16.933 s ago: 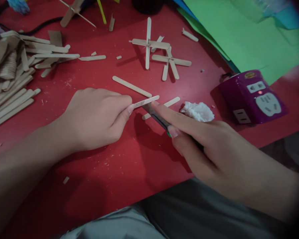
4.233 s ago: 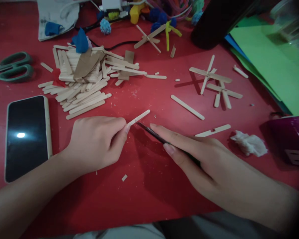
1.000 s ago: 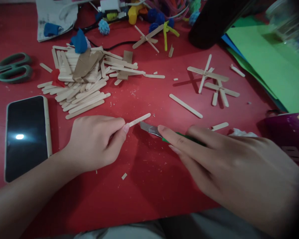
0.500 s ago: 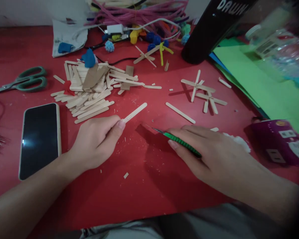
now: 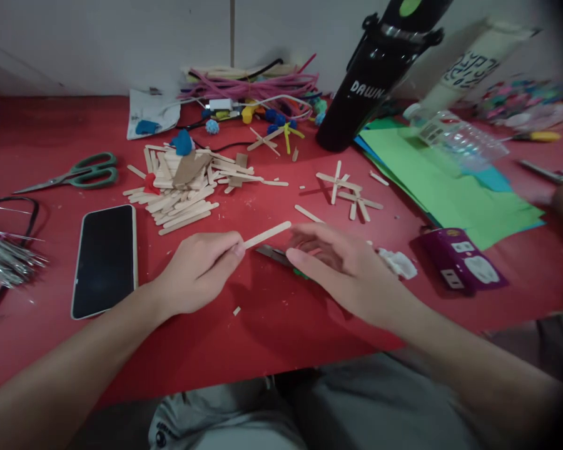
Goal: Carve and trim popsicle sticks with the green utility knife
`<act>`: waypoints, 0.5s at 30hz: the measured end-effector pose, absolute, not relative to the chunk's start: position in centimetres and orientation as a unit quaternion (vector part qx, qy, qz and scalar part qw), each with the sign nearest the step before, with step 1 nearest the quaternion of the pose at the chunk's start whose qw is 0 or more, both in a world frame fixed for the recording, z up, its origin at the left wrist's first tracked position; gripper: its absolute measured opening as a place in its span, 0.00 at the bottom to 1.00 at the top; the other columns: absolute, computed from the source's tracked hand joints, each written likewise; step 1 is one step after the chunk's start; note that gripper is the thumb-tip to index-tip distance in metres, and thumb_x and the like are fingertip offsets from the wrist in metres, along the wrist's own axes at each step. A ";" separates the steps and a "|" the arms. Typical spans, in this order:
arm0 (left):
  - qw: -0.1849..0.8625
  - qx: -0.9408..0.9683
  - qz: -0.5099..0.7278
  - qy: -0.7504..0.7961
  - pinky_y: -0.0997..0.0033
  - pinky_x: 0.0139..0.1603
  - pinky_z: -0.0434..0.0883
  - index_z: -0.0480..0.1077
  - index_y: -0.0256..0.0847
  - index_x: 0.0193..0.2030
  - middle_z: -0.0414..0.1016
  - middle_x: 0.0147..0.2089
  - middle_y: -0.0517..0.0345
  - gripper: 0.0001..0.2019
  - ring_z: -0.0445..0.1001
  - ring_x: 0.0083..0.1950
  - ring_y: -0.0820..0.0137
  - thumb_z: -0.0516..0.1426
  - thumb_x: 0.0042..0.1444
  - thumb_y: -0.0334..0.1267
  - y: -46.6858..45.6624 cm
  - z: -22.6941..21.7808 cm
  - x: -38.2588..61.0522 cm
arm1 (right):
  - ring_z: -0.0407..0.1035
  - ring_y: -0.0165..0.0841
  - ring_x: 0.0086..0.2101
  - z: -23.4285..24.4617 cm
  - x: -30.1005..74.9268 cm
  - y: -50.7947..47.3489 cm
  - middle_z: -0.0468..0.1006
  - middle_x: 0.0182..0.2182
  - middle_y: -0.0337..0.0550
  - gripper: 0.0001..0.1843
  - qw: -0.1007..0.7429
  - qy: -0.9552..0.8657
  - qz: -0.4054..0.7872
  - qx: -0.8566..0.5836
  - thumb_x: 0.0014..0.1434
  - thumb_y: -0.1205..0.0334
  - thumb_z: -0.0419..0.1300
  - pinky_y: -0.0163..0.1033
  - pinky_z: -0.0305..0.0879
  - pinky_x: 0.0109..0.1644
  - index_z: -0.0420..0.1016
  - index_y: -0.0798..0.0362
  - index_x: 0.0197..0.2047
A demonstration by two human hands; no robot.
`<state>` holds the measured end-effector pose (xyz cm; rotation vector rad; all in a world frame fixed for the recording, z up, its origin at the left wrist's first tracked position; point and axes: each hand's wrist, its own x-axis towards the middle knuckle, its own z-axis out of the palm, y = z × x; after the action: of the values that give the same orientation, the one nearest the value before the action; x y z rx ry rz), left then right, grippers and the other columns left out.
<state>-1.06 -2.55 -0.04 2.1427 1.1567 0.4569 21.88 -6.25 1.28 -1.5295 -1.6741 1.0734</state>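
Note:
My left hand [image 5: 199, 270] rests on the red table [image 5: 272, 325] and pinches one end of a wooden craft stick [image 5: 268, 234], which points up and to the right. My right hand [image 5: 342, 267] hovers just right of the stick with its fingers stretched out and slightly blurred. A green-handled craft knife [image 5: 273, 254] lies on the table under its fingertips, blade pointing left. Only the blade and a bit of green handle show.
A pile of craft sticks [image 5: 182, 187], a phone [image 5: 105, 259] and scissors [image 5: 82, 177] lie to the left. Glued stick crosses [image 5: 346, 189], a crumpled tissue [image 5: 398, 262], a purple power socket [image 5: 462, 265], green paper [image 5: 445, 187] and a black bottle [image 5: 370, 75] are on the right.
My right hand has opened and its fingers have spread over the knife, which now lies on the table. The view has tilted up, showing more of the far table. My left hand still holds the stick.

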 end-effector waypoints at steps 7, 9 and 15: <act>0.317 0.840 0.200 0.392 0.73 0.30 0.56 0.57 0.40 0.27 0.59 0.24 0.65 0.16 0.59 0.26 0.76 0.45 0.66 0.40 -3.8 0.4 -0.2 | 0.72 0.27 0.30 1.0 18.6 -6.5 0.79 0.29 0.40 0.09 0.397 -0.503 0.591 -0.490 0.58 0.58 0.62 0.35 0.70 0.37 0.78 0.55 0.35; 0.300 0.847 0.209 0.387 0.73 0.32 0.58 0.60 0.40 0.28 0.63 0.25 0.64 0.15 0.62 0.28 0.76 0.45 0.66 0.39 -4.1 0.4 -0.2 | 0.71 0.26 0.28 1.3 18.2 -6.7 0.77 0.26 0.38 0.09 0.423 -0.505 0.575 -0.486 0.59 0.58 0.61 0.34 0.68 0.35 0.77 0.55 0.31; 0.224 0.874 0.222 0.371 0.73 0.30 0.57 0.61 0.40 0.28 0.67 0.25 0.62 0.13 0.63 0.27 0.75 0.46 0.65 0.36 -4.7 0.7 -0.3 | 0.68 0.26 0.24 0.9 17.4 -7.4 0.74 0.22 0.36 0.10 0.469 -0.509 0.538 -0.481 0.58 0.59 0.61 0.34 0.66 0.31 0.75 0.55 0.28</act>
<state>-0.33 -4.66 0.71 2.4117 1.0230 0.6141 17.43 -7.38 0.92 -1.1799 -1.2469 1.3179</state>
